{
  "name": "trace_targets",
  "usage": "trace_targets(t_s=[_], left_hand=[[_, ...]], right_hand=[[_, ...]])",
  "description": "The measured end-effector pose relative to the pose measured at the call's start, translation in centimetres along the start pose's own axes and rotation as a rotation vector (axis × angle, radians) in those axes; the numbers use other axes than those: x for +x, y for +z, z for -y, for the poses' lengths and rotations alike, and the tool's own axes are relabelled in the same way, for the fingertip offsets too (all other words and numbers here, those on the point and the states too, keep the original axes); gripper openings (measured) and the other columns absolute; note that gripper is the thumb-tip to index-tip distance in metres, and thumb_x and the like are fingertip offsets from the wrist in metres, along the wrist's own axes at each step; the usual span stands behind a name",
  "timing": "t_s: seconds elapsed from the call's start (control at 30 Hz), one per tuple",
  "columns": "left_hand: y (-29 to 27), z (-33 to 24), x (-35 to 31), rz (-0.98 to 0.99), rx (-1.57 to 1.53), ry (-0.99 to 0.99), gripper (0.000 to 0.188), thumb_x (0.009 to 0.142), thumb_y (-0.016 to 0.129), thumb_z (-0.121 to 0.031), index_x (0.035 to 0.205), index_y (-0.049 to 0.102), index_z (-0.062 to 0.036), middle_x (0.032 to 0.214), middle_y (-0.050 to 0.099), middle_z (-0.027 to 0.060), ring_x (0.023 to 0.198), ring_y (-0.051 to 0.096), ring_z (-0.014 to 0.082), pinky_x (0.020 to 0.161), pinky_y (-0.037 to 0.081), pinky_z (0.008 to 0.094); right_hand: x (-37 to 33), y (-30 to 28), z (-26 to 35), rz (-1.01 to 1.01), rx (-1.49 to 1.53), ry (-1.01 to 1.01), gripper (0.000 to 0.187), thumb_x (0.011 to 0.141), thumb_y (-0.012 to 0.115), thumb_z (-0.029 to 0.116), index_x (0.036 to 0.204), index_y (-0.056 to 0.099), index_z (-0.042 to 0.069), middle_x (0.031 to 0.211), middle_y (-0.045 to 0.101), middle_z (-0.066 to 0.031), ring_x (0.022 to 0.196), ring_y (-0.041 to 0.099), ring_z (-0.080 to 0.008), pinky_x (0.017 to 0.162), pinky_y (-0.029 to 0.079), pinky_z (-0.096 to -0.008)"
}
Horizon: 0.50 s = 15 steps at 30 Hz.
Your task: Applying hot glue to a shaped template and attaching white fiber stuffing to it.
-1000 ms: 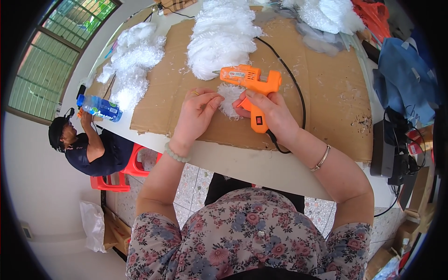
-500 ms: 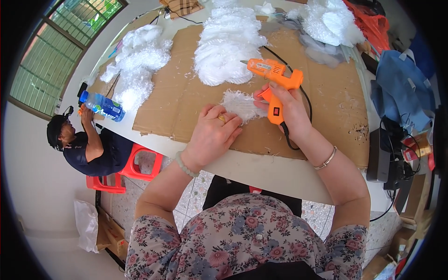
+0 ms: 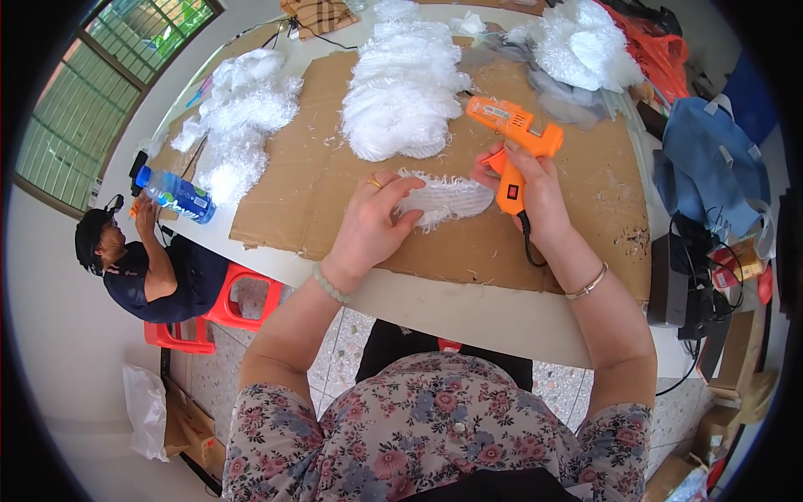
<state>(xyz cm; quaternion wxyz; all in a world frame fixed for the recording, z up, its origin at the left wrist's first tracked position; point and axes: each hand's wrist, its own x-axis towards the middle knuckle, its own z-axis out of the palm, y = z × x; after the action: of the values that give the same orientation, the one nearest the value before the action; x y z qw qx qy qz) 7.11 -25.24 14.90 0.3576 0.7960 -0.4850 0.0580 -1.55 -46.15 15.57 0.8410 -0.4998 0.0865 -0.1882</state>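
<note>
A small white fringed fabric piece lies flat on a cardboard sheet in front of me. At its left end is my left hand, its thumb and forefinger apart and close to the frayed edge. An orange hot glue gun is gripped by the handle in my right hand, above the right end of the piece. The gun's nozzle points up and left, away from the fabric, and its cord hangs below the grip. Just beyond lies a long stack of white fringed pieces.
White fluffy heaps lie at left and far right. A blue-labelled bottle lies at the table's left edge, near a seated person on a red stool. A blue bag and black boxes with cables crowd the right side.
My left hand has lifted off the fabric's middle and shifted left, its fingers spreading and uncovering more of the piece. The glue gun has moved slightly right and down, its nozzle tilting further upward.
</note>
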Motion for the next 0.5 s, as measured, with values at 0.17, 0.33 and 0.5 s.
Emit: trace_targets(t_s=[0.17, 0.33, 0.5], left_hand=[[-0.5, 1.0, 0.8, -0.184, 0.184, 0.124, 0.023, 0.074, 0.067, -0.004, 0.096, 0.061, -0.0066, 0.076, 0.063, 0.0107, 0.087, 0.059, 0.0318, 0.085, 0.044, 0.0403], [0.2, 1.7, 0.8, -0.044, 0.294, 0.201, 0.016, 0.076, 0.062, -0.002, 0.092, 0.061, -0.0056, 0.072, 0.063, 0.0097, 0.087, 0.060, 0.0308, 0.087, 0.043, 0.0401], [-0.3, 1.6, 1.8, -0.096, 0.214, 0.178, 0.015, 0.076, 0.061, -0.001, 0.090, 0.062, -0.0057, 0.068, 0.062, 0.0085, 0.085, 0.060, 0.0299, 0.085, 0.043, 0.0400]], right_hand=[[0.5, -0.8, 0.4, -0.011, 0.001, -0.023, 0.023, 0.095, 0.047, 0.019, 0.105, 0.053, -0.001, 0.094, 0.058, -0.0086, 0.089, 0.061, -0.0201, 0.083, 0.054, -0.0403], [0.5, -0.7, 0.8, -0.031, -0.004, -0.063, 0.023, 0.095, 0.046, 0.020, 0.103, 0.053, -0.001, 0.093, 0.058, -0.0091, 0.089, 0.061, -0.0202, 0.082, 0.055, -0.0411], [0.2, -0.6, 2.5, -0.003, 0.014, -0.088, 0.022, 0.095, 0.046, 0.018, 0.102, 0.054, -0.001, 0.094, 0.058, -0.0098, 0.089, 0.061, -0.0209, 0.081, 0.055, -0.0411]])
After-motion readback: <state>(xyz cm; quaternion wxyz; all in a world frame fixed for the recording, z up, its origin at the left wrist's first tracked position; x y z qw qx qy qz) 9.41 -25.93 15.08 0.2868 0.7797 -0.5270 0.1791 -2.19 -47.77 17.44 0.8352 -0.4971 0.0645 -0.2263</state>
